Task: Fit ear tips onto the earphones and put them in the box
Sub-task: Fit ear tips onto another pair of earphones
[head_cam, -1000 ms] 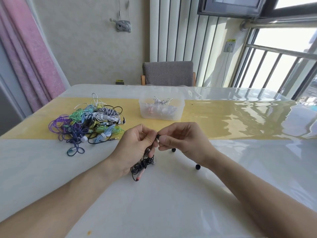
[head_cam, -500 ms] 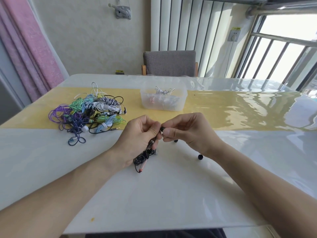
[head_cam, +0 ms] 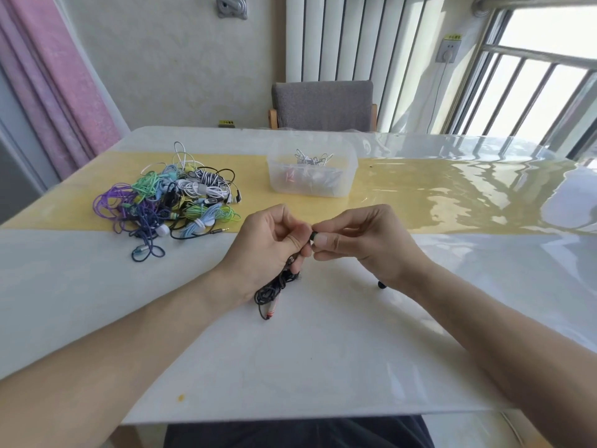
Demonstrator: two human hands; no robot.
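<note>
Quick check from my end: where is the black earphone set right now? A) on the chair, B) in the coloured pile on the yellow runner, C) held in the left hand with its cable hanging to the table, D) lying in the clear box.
C: the left hand grips the black earphone set, its coiled cable drooping to the table.

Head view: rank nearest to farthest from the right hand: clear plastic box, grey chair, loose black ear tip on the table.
From the right hand:
1. Loose black ear tip, on the table just below the wrist.
2. Clear plastic box, beyond the hands.
3. Grey chair, behind the table.
</note>
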